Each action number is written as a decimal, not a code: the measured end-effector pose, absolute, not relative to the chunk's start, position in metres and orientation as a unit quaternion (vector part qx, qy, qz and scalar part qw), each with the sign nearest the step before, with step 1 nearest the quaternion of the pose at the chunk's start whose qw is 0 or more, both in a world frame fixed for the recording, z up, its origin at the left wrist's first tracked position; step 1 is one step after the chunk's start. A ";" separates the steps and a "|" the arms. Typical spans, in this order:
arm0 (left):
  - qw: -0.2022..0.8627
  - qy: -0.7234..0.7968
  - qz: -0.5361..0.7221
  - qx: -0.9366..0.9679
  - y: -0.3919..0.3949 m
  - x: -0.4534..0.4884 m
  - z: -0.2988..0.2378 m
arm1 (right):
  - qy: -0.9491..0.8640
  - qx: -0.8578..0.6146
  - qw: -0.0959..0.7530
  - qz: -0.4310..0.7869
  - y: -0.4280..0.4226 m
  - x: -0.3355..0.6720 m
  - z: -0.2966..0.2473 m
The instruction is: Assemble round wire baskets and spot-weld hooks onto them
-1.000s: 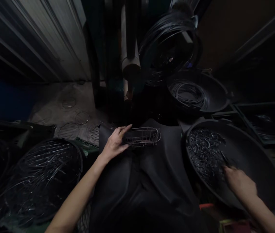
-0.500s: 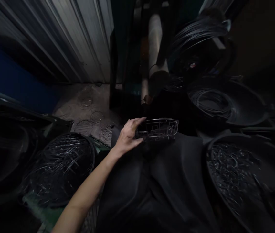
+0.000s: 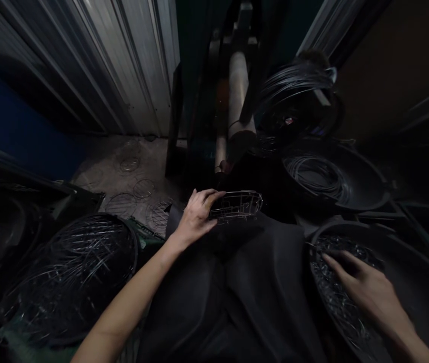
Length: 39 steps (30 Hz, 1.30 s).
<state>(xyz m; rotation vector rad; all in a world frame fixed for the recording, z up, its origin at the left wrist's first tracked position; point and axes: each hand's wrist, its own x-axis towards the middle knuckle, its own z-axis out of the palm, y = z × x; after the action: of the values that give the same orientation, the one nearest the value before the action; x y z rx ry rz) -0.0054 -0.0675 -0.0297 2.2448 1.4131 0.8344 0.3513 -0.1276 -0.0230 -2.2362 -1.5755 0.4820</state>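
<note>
My left hand (image 3: 198, 216) is closed round the left end of a small wire basket (image 3: 240, 205) with a rounded rim, held in front of the machine over my dark apron (image 3: 233, 282). Over a black basin (image 3: 399, 252) of small bent metal wire pieces (image 3: 345, 312) is my right hand (image 3: 365, 287). Its thumb and fingers are pinched together, and a thin wire piece (image 3: 310, 244) pokes out past the fingertips. Most of that piece is hidden by the fingers or lost in the dark.
A machine with a thick metal cylinder (image 3: 239, 85) stands ahead. Coiled wire (image 3: 318, 176) lies in a basin at the right. At the left is a tub heaped with wires (image 3: 85, 257). Wire rings (image 3: 144, 188) lie on the floor near a corrugated wall (image 3: 138, 60).
My right hand has come in from the lower right edge and moved left across the basin. My left hand still holds the wire basket. The whole view has shifted slightly.
</note>
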 end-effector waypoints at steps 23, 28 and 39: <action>0.130 0.488 0.338 0.794 -0.062 -0.009 -0.027 | -0.629 -0.595 0.451 0.219 -0.071 0.159 -0.030; 0.138 0.483 0.361 0.786 -0.056 -0.013 -0.030 | -0.648 -0.572 0.469 0.181 -0.064 0.154 -0.033; 0.133 0.475 0.378 0.784 -0.038 -0.016 -0.032 | -0.647 -0.557 0.492 0.169 -0.048 0.151 -0.041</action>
<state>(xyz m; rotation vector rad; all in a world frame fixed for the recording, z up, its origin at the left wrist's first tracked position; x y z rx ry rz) -0.0162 -0.0384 -0.0317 2.2729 1.3763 1.0958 0.1510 -0.0478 -0.0408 -1.3526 -1.5708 0.4102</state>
